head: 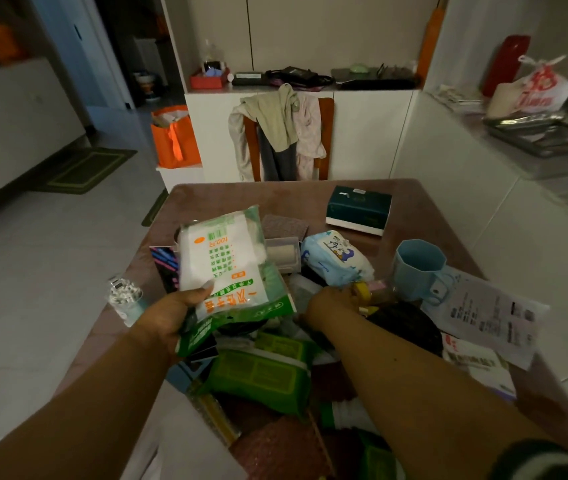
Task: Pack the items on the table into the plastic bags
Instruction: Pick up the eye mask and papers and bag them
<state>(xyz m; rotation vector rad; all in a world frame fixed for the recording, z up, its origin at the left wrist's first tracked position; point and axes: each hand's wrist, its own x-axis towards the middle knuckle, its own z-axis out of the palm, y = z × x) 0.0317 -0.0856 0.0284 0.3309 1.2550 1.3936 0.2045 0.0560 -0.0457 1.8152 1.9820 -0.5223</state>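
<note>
1. Head view: the left hand (171, 318) is gripping a green-and-white packet (230, 271) by its lower end, lifting it clear above the table's (410, 188) left edge — likely to bag it.
2. The right hand (331, 303) is reaching into the central clutter near a blue wipes pack (334, 256); its fingers are hidden, so I cannot tell its grip.
3. No open plastic bag is clearly showing — the blue cup (417, 268) is standing toward the right edge.

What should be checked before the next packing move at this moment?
1. Left hand grips the white-and-green packet: ok.
2. Packet lifted above the pile: ok.
3. Right hand has hold of an item: cannot tell, fingers are hidden in the clutter.
4. Open plastic bag ready to receive it: cannot tell, none clearly visible.
5. Blue cup upright, apart from both hands: ok.
</note>
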